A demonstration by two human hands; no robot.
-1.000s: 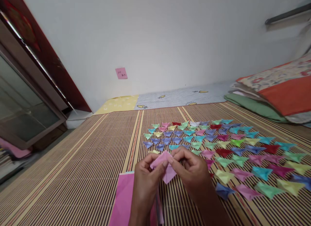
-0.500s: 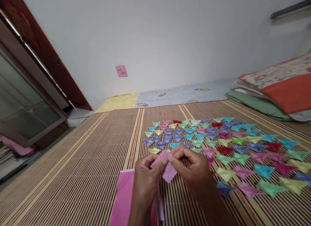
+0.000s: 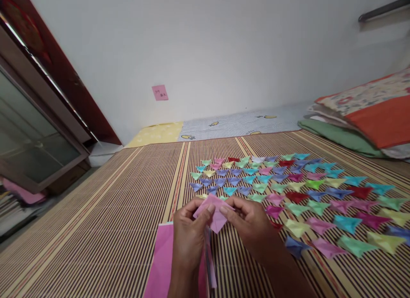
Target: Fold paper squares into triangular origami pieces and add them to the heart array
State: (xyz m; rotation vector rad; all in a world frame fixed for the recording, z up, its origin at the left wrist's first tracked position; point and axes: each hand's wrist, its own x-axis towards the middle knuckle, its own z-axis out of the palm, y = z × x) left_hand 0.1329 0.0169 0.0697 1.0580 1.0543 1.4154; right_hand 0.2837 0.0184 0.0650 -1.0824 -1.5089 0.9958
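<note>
A folded piece of pink paper (image 3: 217,223), roughly diamond-shaped with a crease down its middle, is held up between both hands. My left hand (image 3: 189,229) pinches its left side, the thumb lying flat on the face. On the other side my right hand (image 3: 251,223) grips it between thumb and fingers, thumb tip near the centre. The fingers behind the sheet are partly hidden. Below my left wrist lies a stack of larger pink paper (image 3: 162,259), partly covered by the forearm.
Rows of small folded paper shapes (image 3: 297,210) in many colours spread over the striped mat (image 3: 96,221), ahead and to the right. Folded bedding (image 3: 339,137) is piled at the right by the wall (image 3: 224,54). A pink note (image 3: 159,92) is on the wall. A glass-paned door (image 3: 32,131) stands left.
The pink paper has shifted slightly left and been turned in the fingers, its upper part now wider. My right thumb has slid lower on it, and both hands have moved a little left.
</note>
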